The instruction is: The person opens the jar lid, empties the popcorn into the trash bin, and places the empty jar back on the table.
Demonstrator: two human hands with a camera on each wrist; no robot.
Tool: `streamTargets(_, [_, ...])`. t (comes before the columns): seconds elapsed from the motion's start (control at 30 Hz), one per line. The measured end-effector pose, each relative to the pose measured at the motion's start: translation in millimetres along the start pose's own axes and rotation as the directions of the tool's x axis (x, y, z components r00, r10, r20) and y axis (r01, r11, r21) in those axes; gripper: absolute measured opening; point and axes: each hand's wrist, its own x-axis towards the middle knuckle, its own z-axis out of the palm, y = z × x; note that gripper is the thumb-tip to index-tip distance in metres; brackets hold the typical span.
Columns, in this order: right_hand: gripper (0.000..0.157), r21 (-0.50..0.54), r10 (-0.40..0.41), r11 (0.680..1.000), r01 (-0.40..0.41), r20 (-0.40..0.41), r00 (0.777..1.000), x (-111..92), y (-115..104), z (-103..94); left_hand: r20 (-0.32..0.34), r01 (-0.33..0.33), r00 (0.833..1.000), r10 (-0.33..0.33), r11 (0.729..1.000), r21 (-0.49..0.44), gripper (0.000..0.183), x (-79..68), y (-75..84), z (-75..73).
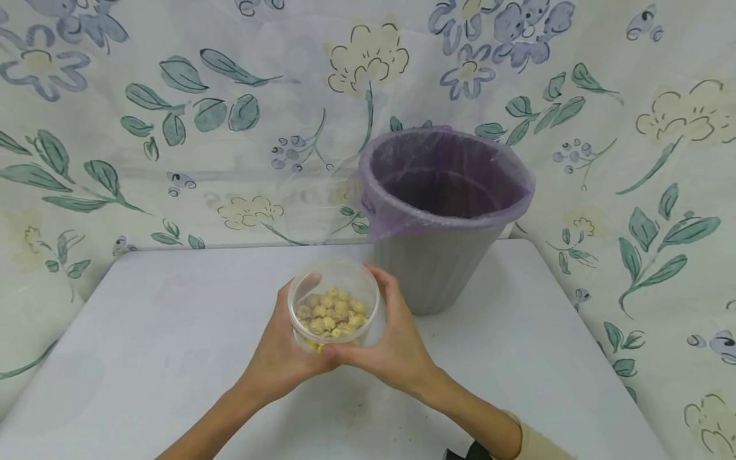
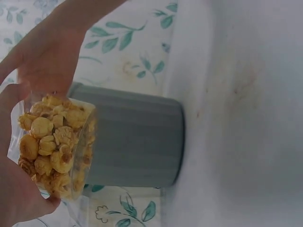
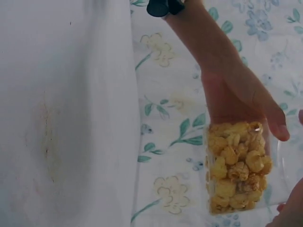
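A clear round plastic tub [image 1: 340, 273] partly filled with yellow-brown popcorn [image 1: 336, 313] is held above the white table. My left hand [image 1: 280, 351] grips it from the left, my right hand [image 1: 399, 345] from the right. Both thumbs meet at the near side, below the rim. In the left wrist view the popcorn [image 2: 52, 142] shows through the wall, with the left hand [image 2: 21, 189] at the lower left and the right hand [image 2: 52, 56] behind. Whether a lid covers the tub, I cannot tell.
A grey bin [image 1: 437, 268] lined with a purple bag [image 1: 370, 191] stands at the table's back edge, just right of and beyond the hands. The white table [image 1: 172, 332] has faint stains. Flower-patterned cloth [image 1: 230, 160] hangs behind and at the sides.
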Motion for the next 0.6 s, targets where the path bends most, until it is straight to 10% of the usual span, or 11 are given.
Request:
streamTargets(0.33, [0.103,-0.022,-0.039,0.999,0.043,0.167,0.985,10.4,1.2,-14.7,0.074,-0.003,0.997,0.005,1.0,-0.028,0.105,-4.6,1.6,-7.8])
streamTargets(0.6, [0.103,0.061,-0.131,0.991,0.116,0.474,0.871,27.1,7.6,-42.2,0.251,0.027,0.968,0.003,0.993,-0.116,0.106,-10.8,2.9,-15.2])
